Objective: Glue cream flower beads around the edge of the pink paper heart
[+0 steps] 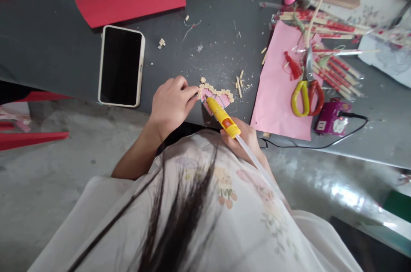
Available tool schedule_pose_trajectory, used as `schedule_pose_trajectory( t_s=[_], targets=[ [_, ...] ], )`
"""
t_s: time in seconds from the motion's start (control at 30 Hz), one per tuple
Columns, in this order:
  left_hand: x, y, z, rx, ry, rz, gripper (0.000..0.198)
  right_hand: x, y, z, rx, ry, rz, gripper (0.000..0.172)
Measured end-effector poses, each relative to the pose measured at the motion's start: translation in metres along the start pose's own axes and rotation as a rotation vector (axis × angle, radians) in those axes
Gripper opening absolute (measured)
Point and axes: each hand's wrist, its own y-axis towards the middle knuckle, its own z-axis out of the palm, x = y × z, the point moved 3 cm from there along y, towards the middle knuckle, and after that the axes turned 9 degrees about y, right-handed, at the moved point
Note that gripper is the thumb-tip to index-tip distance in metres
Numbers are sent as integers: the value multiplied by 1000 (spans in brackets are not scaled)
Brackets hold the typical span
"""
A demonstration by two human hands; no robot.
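Yellow glue gun (221,114) is being gripped by the right hand (247,134), nozzle aiming at the card (224,99) by the worktop (173,60)'s near edge. Left hand (171,103) is pinching the card's left end, presumably steadying it.

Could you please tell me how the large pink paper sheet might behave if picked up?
The large pink paper sheet looks thin, so it is probably light and floppy. The metal scissors with yellow and red handles lie partly on it, so they might slide or weigh it down. The red tassel on top could shift too.
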Motion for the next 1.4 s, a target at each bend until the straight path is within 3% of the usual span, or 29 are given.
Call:
schedule_pose_trajectory(
  t_s=[0.5, 1.4],
  targets=[
    [3, 2, -3, 38, 4, 23, 22, 2, 0, 0, -43, 4, -65, 21],
    [0, 2, -3, -2, 18, 29, 22, 0, 1, 0, -17, 3, -11, 24]
  ],
)
